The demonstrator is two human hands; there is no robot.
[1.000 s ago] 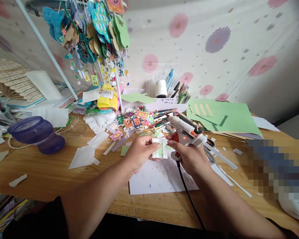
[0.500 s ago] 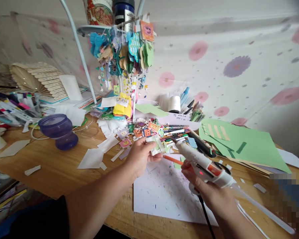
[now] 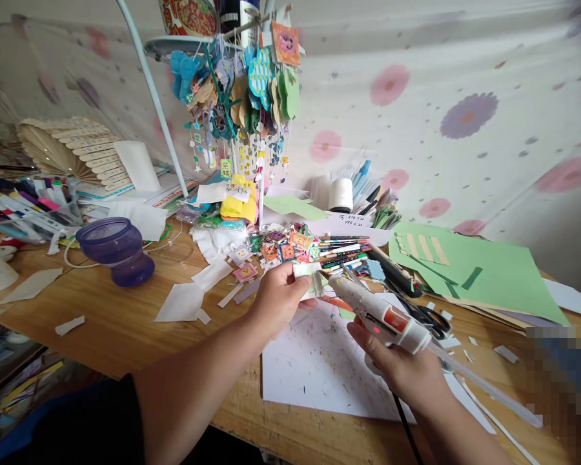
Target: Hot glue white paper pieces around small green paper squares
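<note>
Landmark: white sheet [image 3: 319, 368], flat on the table [image 3: 223, 387]. Above its far edge, a small pale-green and white paper piece [image 3: 308, 279] is pinched between thumb and fingers of the left hand [image 3: 281, 300]. Right of that piece, over the sheet, a glue gun [image 3: 382, 313] is gripped in the right hand [image 3: 399, 361], nozzle near the piece; contact cannot be told. Beyond the sheet, pens [image 3: 341, 253] are heaped. Scissors [image 3: 428, 318] are seen to its right.
</note>
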